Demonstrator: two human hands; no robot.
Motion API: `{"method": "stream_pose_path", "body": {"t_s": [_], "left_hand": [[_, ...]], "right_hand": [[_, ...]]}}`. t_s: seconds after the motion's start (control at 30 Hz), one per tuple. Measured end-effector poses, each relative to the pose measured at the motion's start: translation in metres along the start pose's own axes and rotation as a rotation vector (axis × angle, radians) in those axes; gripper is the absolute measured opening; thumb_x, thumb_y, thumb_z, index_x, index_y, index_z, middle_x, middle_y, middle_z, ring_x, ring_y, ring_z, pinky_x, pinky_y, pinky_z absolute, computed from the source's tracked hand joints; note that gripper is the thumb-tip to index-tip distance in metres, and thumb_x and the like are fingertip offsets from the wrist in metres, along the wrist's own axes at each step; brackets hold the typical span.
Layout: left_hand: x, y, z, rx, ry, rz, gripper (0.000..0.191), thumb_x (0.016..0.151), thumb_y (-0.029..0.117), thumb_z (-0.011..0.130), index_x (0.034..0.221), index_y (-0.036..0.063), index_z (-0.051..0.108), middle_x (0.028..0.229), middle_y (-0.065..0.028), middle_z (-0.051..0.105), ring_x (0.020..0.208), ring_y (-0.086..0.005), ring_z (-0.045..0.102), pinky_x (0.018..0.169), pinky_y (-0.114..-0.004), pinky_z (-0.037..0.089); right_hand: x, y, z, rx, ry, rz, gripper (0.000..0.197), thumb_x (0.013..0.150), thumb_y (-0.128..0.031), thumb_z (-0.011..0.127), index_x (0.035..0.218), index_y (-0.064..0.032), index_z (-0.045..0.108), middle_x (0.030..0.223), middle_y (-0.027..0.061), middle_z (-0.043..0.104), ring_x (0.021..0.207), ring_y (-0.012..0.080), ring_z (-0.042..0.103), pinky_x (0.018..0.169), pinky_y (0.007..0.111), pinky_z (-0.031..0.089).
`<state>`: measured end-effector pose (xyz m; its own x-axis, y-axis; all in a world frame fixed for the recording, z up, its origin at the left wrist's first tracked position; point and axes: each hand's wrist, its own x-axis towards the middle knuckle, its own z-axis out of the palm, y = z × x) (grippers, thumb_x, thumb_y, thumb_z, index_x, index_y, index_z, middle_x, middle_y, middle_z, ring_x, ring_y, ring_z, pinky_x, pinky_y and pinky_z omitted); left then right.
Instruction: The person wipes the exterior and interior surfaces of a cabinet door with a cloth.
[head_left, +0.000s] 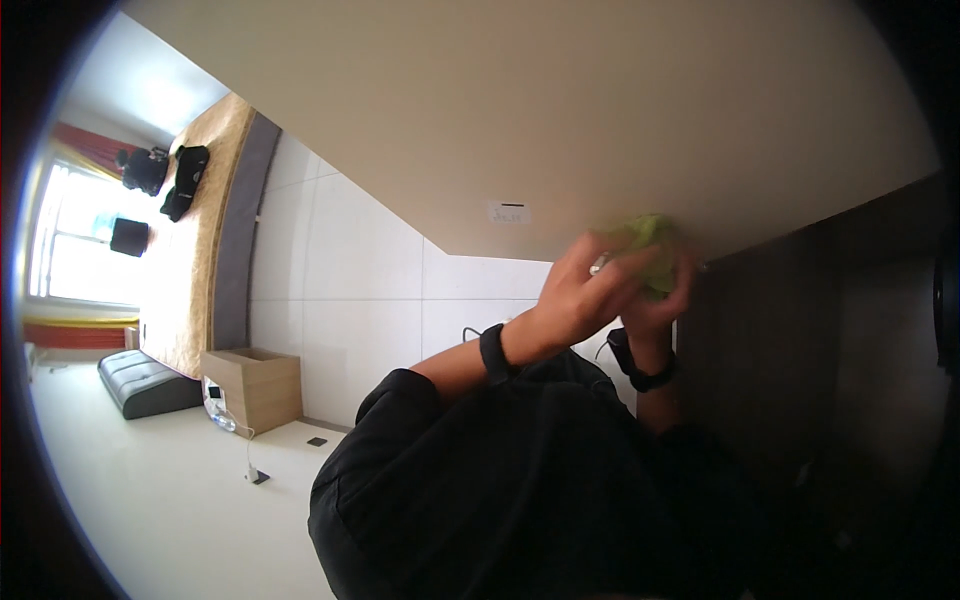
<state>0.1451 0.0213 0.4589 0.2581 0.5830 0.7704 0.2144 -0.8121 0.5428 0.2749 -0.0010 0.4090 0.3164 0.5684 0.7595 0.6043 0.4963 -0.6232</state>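
Observation:
A crumpled green cloth (654, 225) is held between my two hands, close to the lower edge of a large pale panel (562, 97). My left hand (589, 289) grips the cloth from the left, its fingers bent around it. On the cloth's right side, my right hand (664, 289) has its fingers curled over it; both hands are slightly blurred. A small shiny round thing (598, 264) shows by the left fingers, too unclear to name. A small white label (509, 212) with writing is on the panel, left of the hands. Dark bands circle both wrists.
A dark brown surface (757, 337) stands close on the right. Tiled floor (360, 300) lies beyond the panel. At far left are a bed or mattress (199, 247) with dark items on it, a wooden nightstand (270, 390), a grey cushion (150, 382) and a plugged-in charger (253, 474).

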Motion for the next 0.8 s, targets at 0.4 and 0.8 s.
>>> {"method": "stream_pose_path", "body": {"t_s": [0.4, 0.8], "left_hand": [[-0.001, 0.003, 0.027, -0.083, -0.174, -0.02, 0.048, 0.071, 0.0, 0.07, 0.116, 0.0148, 0.065, 0.109, -0.0116, 0.055, 0.089, -0.0302, 0.063, 0.068, -0.038, 0.055], [-0.022, -0.006, -0.014, 0.039, -0.022, -0.063, 0.047, 0.069, -0.003, 0.074, 0.114, 0.0097, 0.065, 0.105, -0.0128, 0.058, 0.088, -0.029, 0.063, 0.071, -0.036, 0.055]], "right_hand": [[-0.06, 0.05, 0.021, -0.187, 0.282, 0.28, 0.04, 0.09, -0.016, 0.064, 0.123, -0.0022, 0.047, 0.115, 0.0105, 0.054, 0.102, 0.025, 0.057, 0.086, 0.037, 0.047], [-0.009, -0.017, 0.017, -0.079, -0.018, -0.07, 0.054, 0.074, -0.017, 0.077, 0.121, -0.0028, 0.055, 0.11, 0.018, 0.055, 0.101, 0.0364, 0.054, 0.085, 0.044, 0.047]]}}
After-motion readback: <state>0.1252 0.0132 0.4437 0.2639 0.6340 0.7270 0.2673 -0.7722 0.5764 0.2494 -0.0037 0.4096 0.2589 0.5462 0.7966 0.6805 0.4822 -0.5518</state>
